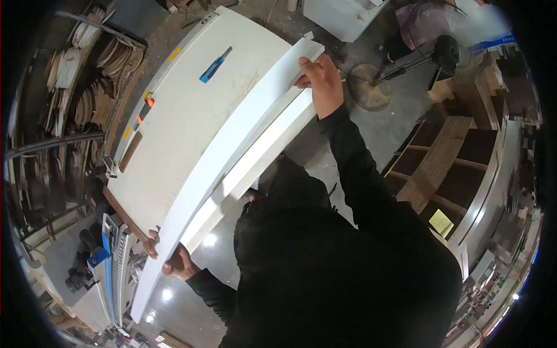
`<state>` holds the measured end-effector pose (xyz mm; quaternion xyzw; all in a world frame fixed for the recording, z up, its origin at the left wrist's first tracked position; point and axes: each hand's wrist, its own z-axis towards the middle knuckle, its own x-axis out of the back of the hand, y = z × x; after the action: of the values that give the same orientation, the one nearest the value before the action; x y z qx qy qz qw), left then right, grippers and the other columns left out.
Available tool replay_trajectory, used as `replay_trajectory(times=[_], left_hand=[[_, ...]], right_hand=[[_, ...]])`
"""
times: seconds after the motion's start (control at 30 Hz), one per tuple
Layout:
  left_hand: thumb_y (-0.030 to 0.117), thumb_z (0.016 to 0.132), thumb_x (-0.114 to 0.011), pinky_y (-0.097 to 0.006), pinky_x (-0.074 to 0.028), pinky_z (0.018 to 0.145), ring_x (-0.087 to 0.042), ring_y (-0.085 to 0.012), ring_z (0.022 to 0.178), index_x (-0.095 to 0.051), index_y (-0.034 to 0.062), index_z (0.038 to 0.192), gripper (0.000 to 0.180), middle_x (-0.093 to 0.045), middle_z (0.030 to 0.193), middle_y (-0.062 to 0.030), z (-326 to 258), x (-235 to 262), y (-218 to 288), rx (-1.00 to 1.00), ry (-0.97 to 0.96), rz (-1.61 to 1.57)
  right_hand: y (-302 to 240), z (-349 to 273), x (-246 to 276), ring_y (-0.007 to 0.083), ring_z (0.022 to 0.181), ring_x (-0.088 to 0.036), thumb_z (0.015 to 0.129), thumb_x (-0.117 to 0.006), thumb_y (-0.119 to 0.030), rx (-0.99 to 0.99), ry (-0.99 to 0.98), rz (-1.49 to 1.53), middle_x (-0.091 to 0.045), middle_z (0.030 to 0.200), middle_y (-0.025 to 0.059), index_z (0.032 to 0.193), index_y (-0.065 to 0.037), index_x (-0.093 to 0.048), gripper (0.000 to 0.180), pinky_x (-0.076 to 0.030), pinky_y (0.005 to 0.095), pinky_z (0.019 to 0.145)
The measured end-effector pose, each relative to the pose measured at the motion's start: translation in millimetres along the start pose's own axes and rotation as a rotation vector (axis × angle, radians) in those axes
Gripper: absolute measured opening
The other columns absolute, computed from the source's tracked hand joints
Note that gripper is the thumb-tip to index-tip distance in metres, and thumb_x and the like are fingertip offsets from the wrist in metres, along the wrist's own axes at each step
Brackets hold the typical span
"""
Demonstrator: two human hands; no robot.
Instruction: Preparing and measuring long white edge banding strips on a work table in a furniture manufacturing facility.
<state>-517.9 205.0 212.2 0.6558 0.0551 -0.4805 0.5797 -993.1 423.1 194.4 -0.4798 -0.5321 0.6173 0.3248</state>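
Fingers of the left hand [171,261] curl around the near end of a long white board [232,151], gripping its edge. It runs along the white worktable's [191,110] right side, past a blue utility knife [215,64]. At the far end, the right hand [320,81] clasps the board, thumb on top.

The left hand [169,258] is partly hidden behind the long white panel [232,151], only fingertips showing. A person [432,23] at the top edge is blurred and cut off.
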Motion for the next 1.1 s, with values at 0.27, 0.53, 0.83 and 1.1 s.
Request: replay_trajectory(times=[0.27,0.53,0.83,1.1], left_hand=[[0.003,0.064,-0.084,-0.061,-0.035,0.121,-0.043,-0.0279,0.144,-0.049,0.0171,0.094,0.048,-0.058,0.105,0.0083,-2.0,1.6,6.8,-0.058,-0.033,0.014],[0.007,0.064,-0.085,-0.061,-0.033,0.121,-0.046,-0.0279,0.14,-0.051,0.018,0.094,0.046,-0.062,0.108,0.0059,1.7,11.6,5.9,-0.057,0.018,0.056],[0.003,0.069,-0.082,-0.056,-0.032,0.123,-0.048,-0.0325,0.14,-0.06,0.008,0.106,0.044,-0.065,0.124,-0.0064,1.2,33.3,-19.1,-0.007,0.233,-0.061],[0.028,0.09,-0.075,-0.042,-0.05,0.111,-0.06,-0.0281,0.125,-0.066,0.0011,0.111,0.035,-0.069,0.119,-0.0101,2.5,8.2,-83.1,0.414,0.583,-0.182]], right_hand=[[-2.8,7.3,-8.9,0.0154,0.062,-0.064,0.094,-0.065,-0.018,-0.053,0.129,0.182,-0.065,0.085,0.0094,0.096,-0.003,-0.05,0.021,-0.053,0.0308,0.053],[6.8,18.8,11.4,0.0174,0.044,-0.055,0.095,-0.061,-0.024,-0.072,0.138,0.15,-0.06,0.071,0.0089,0.091,-0.004,-0.055,0.022,-0.048,0.0332,0.041],[6.6,13.7,18.7,0.0269,0.093,-0.068,0.09,-0.071,-0.033,0.619,0.318,-1.003,-0.069,0.105,0.0105,0.115,-0.004,-0.062,0.039,-0.054,0.0422,0.082],[74.7,-95.4,-82.1,0.0306,0.119,-0.056,0.083,-0.073,-0.032,1.044,-0.84,-1.045,-0.061,0.126,0.0093,0.152,-0.019,-0.044,0.075,-0.038,0.0472,0.111]])
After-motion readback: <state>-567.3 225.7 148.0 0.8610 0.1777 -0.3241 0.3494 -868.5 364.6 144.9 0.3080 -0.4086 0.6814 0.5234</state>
